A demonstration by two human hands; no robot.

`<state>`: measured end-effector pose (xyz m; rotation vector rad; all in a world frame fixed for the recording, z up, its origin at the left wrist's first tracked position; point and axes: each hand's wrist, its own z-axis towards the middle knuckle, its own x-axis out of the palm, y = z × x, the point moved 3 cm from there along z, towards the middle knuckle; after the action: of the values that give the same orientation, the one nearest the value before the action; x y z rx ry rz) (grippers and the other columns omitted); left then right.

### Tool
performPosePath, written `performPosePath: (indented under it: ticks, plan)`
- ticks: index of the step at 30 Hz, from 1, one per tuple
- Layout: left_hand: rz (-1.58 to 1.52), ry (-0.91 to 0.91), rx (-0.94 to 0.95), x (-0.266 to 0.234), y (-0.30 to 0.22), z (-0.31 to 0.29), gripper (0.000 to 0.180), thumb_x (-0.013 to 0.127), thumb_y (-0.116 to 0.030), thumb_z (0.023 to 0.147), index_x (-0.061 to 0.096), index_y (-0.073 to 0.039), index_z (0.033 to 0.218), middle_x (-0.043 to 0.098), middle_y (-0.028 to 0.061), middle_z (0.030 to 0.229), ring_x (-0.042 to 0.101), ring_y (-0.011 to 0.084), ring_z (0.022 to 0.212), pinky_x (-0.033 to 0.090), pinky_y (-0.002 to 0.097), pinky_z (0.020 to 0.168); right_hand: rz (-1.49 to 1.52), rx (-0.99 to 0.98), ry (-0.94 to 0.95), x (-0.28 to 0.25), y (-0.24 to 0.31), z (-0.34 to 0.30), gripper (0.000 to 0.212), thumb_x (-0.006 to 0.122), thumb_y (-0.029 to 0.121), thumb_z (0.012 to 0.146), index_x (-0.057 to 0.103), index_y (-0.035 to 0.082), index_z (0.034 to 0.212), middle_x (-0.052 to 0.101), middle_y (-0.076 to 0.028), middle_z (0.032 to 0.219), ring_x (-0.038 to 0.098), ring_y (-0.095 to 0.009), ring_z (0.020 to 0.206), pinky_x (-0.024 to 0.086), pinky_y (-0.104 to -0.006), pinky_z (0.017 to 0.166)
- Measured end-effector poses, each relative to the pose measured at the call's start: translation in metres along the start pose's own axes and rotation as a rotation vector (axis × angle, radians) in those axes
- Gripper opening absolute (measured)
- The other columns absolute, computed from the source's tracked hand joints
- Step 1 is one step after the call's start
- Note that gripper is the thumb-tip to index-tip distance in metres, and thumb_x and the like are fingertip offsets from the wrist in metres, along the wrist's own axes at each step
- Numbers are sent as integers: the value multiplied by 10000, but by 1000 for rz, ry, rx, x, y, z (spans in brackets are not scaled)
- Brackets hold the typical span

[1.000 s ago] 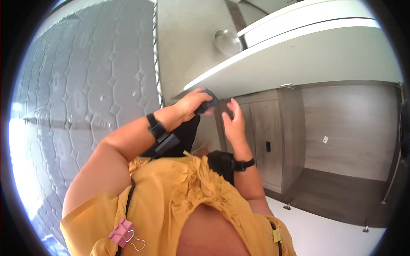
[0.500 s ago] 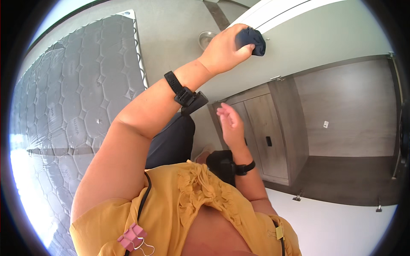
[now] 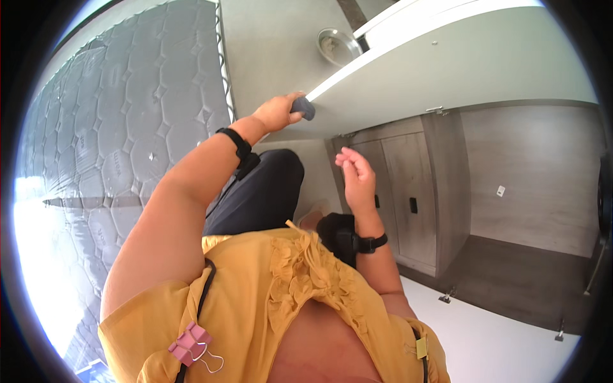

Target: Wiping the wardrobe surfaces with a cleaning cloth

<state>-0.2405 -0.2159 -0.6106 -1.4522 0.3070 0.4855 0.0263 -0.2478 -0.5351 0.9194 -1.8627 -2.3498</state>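
Observation:
My left hand (image 3: 279, 113) is closed around a dark blue cloth (image 3: 305, 108). It presses the cloth against the edge of an open cabinet door (image 3: 408, 80), pale grey-green on its broad side. My right hand (image 3: 359, 182) is raised in front of the wooden cabinet, its fingers loosely bent with nothing in them.
Inside the open wooden cabinet (image 3: 530, 179) are small doors (image 3: 412, 185) with dark handles. Hinges (image 3: 448, 295) line a white door panel (image 3: 491, 325) at lower right. A plastic-wrapped mattress (image 3: 128, 121) fills the left side. A metal basin (image 3: 338, 48) stands on the floor.
My left hand has come down and nearer along the door with the cloth. My right hand stays raised, its fingers slightly more bent. The whole view has shifted a little.

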Motion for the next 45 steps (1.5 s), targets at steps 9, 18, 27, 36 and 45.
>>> performPosePath:
  ticks: [9,18,27,36,45]
  plan:
    - [-861,-382,-896,31,108,-12,376,661,-297,875,590,-5,1101,639,114,855,637,228,656,530,388,550,114,107,35,7,-27,6,258,505,56,981,606,-14,1208,683,-89,1043,643,-155,969,500,-289,877]
    - [-1345,-151,-1191,109,106,17,185,489,-224,975,563,-84,1071,604,133,969,610,335,891,506,643,811,74,104,176,33,-28,54,263,506,72,995,591,-13,1229,665,-110,1099,634,-174,1022,492,-296,918]
    - [-1360,-437,-1545,162,237,33,220,408,-106,979,589,-6,1054,630,186,1054,659,348,877,537,532,680,57,261,176,26,-102,73,264,515,59,986,606,-15,1223,667,-106,1106,636,-167,1004,494,-298,917]
    - [92,445,-695,206,314,45,236,805,-22,660,747,-53,887,723,122,902,646,286,732,528,376,666,-13,515,114,8,-158,73,252,528,70,986,628,-13,1202,673,-76,1071,631,-162,989,502,-309,925]
    - [200,681,-659,274,423,34,398,850,-29,641,745,-68,1023,704,107,1010,665,243,873,539,332,784,-310,251,263,25,-177,73,207,523,78,984,670,34,1124,657,-18,985,575,-100,891,461,-252,828]
